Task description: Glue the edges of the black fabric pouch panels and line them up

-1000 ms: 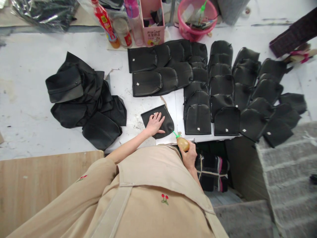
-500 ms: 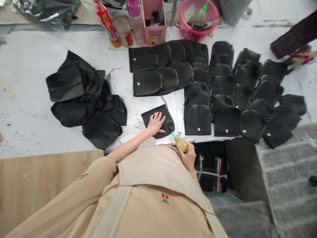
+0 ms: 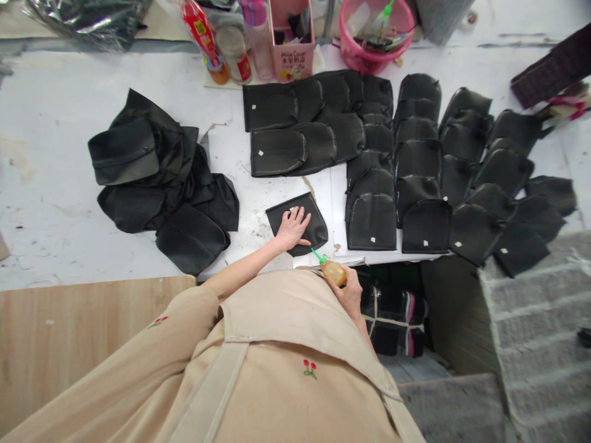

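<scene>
Flat on the white table lies a black fabric piece (image 3: 317, 229) with one straight edge and a rounded end. My left hand (image 3: 293, 227) presses on it, fingers spread. My right hand (image 3: 349, 291) is wrapped around a squeeze bottle (image 3: 333, 274) of amber liquid. The bottle's green nozzle points up and left, its tip at the near edge of the piece; whether it touches cannot be made out. To the left is a loose heap of black pieces (image 3: 191, 237). On the right, similar black pieces (image 3: 372, 221) overlap in rows, some with a small white tag.
Along the back stand a red-labelled bottle (image 3: 202, 34), a jar (image 3: 234, 54), a pink box (image 3: 292, 58) and a pink basin (image 3: 376, 55) of tools. Below the table edge sits a tied dark bundle (image 3: 392, 320). A wooden board (image 3: 92, 344) is at lower left.
My right hand has shifted the bottle left, so the nozzle tip has moved from the rounded end along the near edge. My left hand still presses the piece. The view has shifted slightly.
</scene>
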Tool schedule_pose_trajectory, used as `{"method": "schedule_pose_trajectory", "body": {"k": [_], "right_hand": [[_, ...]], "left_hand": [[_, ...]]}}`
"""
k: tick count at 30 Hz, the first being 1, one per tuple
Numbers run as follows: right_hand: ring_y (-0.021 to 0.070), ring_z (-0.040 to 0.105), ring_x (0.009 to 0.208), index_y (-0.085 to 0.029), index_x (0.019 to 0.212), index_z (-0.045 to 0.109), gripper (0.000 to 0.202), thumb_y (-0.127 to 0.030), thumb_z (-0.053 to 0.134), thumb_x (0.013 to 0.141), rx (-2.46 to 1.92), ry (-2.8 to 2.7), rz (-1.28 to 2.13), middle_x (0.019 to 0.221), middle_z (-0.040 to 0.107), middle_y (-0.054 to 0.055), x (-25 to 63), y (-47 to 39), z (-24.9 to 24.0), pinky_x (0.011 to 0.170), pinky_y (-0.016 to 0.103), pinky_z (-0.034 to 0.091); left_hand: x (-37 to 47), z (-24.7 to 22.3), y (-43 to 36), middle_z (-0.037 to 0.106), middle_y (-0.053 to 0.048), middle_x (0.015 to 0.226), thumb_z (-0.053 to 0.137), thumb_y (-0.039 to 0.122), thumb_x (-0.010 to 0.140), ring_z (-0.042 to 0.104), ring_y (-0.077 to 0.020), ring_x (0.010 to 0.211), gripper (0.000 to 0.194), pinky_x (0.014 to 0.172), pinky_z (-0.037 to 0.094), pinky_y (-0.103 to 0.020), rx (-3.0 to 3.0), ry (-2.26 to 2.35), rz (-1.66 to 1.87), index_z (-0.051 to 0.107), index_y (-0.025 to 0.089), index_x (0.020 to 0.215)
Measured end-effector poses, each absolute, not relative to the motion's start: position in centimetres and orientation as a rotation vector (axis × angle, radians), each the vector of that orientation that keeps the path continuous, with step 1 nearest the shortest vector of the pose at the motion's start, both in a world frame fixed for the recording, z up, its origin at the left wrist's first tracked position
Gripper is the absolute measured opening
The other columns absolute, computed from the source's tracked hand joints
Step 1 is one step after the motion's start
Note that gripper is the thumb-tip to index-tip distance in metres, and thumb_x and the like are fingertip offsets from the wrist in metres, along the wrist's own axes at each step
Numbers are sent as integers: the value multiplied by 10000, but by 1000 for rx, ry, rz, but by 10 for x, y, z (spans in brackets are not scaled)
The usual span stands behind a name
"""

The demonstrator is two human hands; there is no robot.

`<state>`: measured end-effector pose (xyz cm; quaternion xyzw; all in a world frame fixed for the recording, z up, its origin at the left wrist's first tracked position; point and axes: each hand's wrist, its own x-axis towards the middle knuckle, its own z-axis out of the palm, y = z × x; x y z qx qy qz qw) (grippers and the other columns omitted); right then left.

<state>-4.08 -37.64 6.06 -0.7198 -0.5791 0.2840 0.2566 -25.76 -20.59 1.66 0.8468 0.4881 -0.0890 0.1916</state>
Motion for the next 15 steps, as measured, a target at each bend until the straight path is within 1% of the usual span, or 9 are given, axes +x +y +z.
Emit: {"method": "schedule_pose_trajectory", "body": {"k": [5,11,15], "right_hand": [[255,657,945,-206,1186,621,504,-590,652,861,-1956,-1554,780,1036,674,91,-45,-378,60,826,409,560],[246,657,943,-212,1167,629,469,-569,661,865,-1945,-1566,844,1043,677,82,-54,-383,61,827,398,557],[245,650,950,-212,1180,622,487,-577,661,860,-1969,-1539,832,1052,674,85,-59,-386,59,823,393,553]], "left_hand": [[-259,16,-206,278,-279,1602,753,621,760,242,-426,1480,999,1148,229,-556,2373,1365,-248,370,122,1537],[-258,16,-205,287,-283,1596,746,630,762,256,-431,1473,1002,1145,240,-559,2385,1360,-231,378,107,1533],[-267,18,-203,280,-264,1607,764,642,733,227,-420,1495,1027,1166,238,-538,2352,1308,-232,384,125,1535]]}}
